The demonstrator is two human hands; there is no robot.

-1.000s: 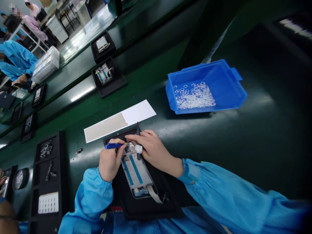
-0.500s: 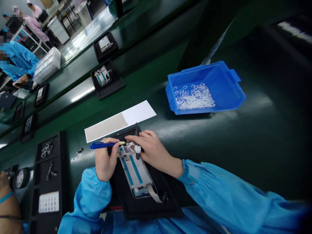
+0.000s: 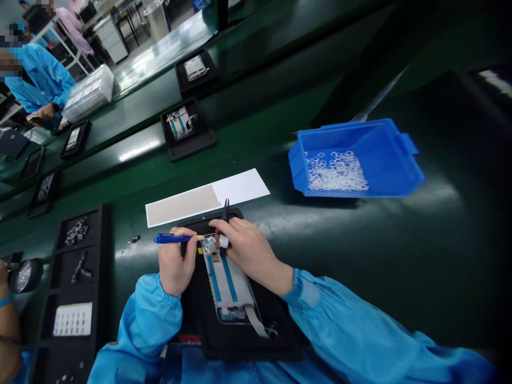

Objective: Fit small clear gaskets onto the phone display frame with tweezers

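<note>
At lower centre, the left hand [image 3: 175, 266] pinches a pen [image 3: 172, 238], apparently working at the open phone's [image 3: 230, 282] top end. The right hand [image 3: 254, 250] holds tweezers [image 3: 226, 211]; continuing likely calls for a steady pen tip.

The dark green surface [image 3: 392, 266] is glossy, with white glare in a streak [image 3: 141, 149] at left and softer patches elsewhere. Along its far side runs a paler, shiny strip [image 3: 164, 55], where a dark post [image 3: 222, 15] stands. Beyond, at upper left, a grey floor [image 3: 141, 41] carries a white cabinet [image 3: 113, 42], a pale bin [image 3: 157, 21] and dark-legged furniture [image 3: 131, 28]. A white frame [image 3: 76, 56] stands left of the cabinet. The far right sinks into shadow.
</note>
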